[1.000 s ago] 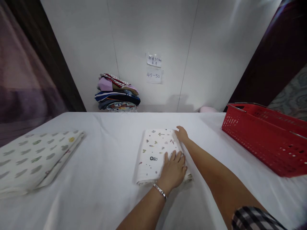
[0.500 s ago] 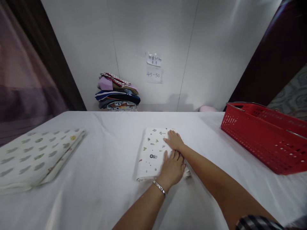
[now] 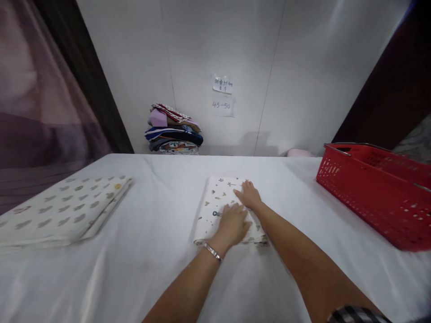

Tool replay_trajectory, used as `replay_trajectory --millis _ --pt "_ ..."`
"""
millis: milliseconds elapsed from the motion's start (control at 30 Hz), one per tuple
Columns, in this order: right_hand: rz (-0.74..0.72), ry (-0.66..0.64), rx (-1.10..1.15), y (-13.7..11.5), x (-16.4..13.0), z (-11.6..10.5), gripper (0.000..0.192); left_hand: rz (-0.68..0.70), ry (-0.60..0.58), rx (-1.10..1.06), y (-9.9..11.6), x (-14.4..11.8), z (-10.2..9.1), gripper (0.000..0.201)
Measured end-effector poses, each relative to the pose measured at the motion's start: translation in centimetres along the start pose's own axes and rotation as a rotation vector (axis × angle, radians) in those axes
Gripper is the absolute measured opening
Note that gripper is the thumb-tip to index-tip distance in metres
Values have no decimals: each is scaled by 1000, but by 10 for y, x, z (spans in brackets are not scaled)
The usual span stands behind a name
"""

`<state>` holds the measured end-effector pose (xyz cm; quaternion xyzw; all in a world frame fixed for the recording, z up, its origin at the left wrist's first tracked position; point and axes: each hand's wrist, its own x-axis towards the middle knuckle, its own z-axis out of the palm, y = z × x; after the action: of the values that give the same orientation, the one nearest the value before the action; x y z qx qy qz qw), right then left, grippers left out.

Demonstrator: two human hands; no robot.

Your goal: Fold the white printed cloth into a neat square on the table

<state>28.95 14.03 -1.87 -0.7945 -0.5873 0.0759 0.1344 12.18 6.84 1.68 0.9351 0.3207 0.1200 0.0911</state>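
Head view: our left hand [image 3: 232, 223] and right hand [image 3: 249, 195] press flat, fingers spread, on small folded white printed cloth [image 3: 219, 204], left of red plastic basket [image 3: 370, 188]. Soft, light, limp; we judge best lifted by folded edges.

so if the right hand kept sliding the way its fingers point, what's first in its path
The right hand lies flat on the folded cloth, fingers aimed far-left. Past the cloth's edge comes bare table, then probably the clothes pile; depth is unclear.

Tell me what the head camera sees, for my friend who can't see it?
Both hands, the left hand and right hand, lie flat on a small folded printed cloth on a white table. A bigger folded cloth lies left, a red basket right.
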Motion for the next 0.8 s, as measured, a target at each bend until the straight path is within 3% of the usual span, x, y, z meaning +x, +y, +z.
replay_trajectory --millis 133,233,433,600,700,800 --pt "-18 -2 -1 5 2 3 75 -270 0 98 -43 -15 -9 46" --pt "-24 2 -11 8 4 2 72 -323 -76 53 -59 -26 -6 50" --pt "-25 -46 -32 -7 -7 -15 65 -332 -121 69 -52 -25 -2 52" --pt "-201 -25 10 -26 -62 -16 69 -326 -117 68 -52 -23 -2 54" --pt "-181 -46 2 -18 -92 -11 65 -308 -125 51 -54 -23 -2 53" --pt "-158 -52 6 -5 -104 -11 55 -285 -129 27 -56 -22 -4 50"
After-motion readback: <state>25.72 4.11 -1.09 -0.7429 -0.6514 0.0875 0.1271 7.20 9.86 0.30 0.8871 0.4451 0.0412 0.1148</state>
